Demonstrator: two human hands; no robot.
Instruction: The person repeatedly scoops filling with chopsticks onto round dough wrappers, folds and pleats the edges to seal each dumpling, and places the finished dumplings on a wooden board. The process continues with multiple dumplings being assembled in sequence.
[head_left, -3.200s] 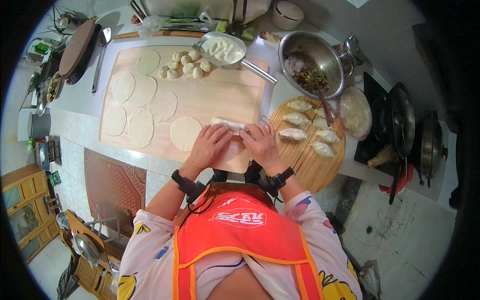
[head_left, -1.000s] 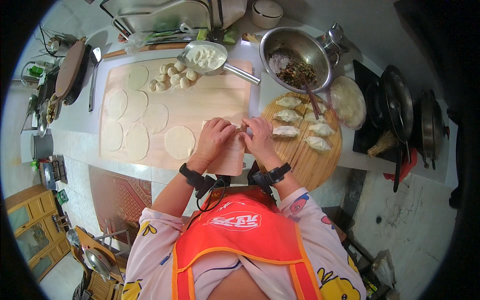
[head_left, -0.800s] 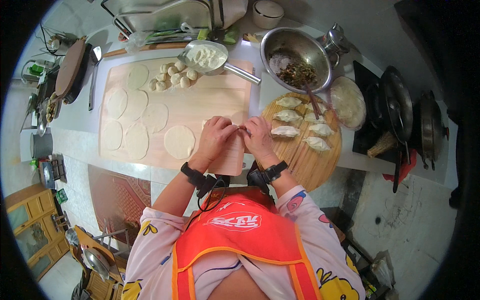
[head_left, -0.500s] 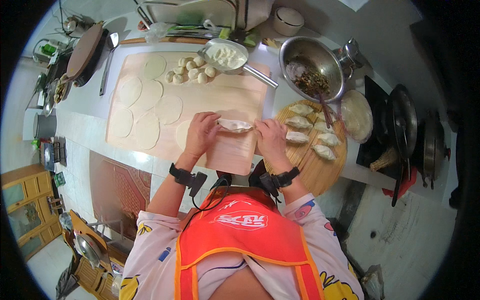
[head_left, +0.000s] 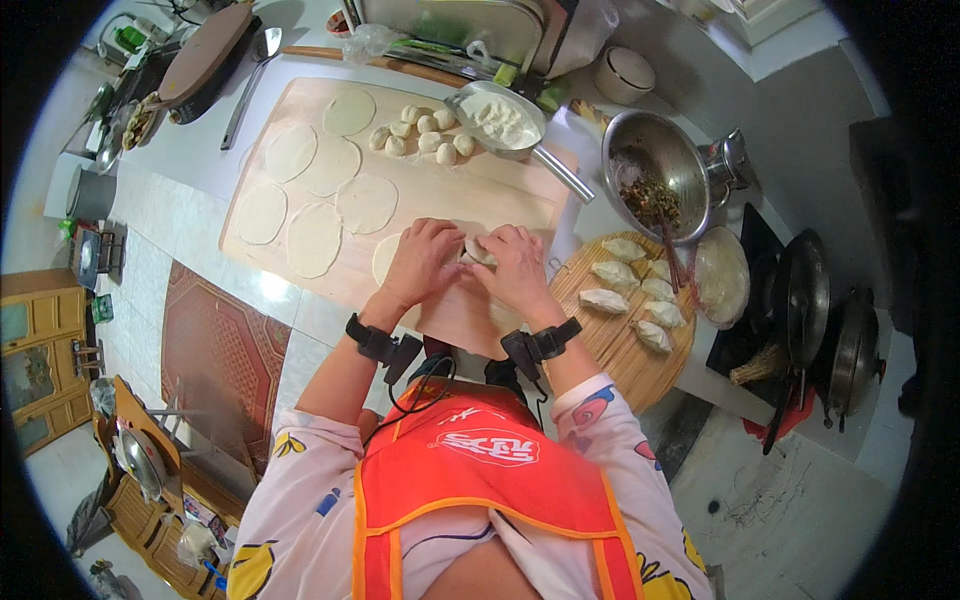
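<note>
Two hands work here: my left hand (head_left: pixel 425 262) and right hand (head_left: pixel 512 268) have fingers pinched shut on a dumpling (head_left: pixel 477 250) over the wooden board (head_left: pixel 440 195), so next I think I keep pressing its edge gently.

A pale cream dumpling (head_left: pixel 478 250) sits in the grip, over a light tan wooden board (head_left: pixel 500 190). Beyond the grip, the dough rounds (head_left: pixel 315 238) and small dough balls (head_left: pixel 420 130) are off-white, and the flour in the steel pan (head_left: pixel 500 120) is white. To the right of the grip, pale folded dumplings (head_left: pixel 620 290) lie on a honey-brown round mat (head_left: pixel 610 350), near a grey metal bowl (head_left: pixel 690 170) of dark green-brown filling. Near the body, the apron (head_left: pixel 480 480) is bright orange-red, over white sleeves (head_left: pixel 300 470) patterned in yellow, blue and pink. The bench (head_left: pixel 180 160) is white.
</note>
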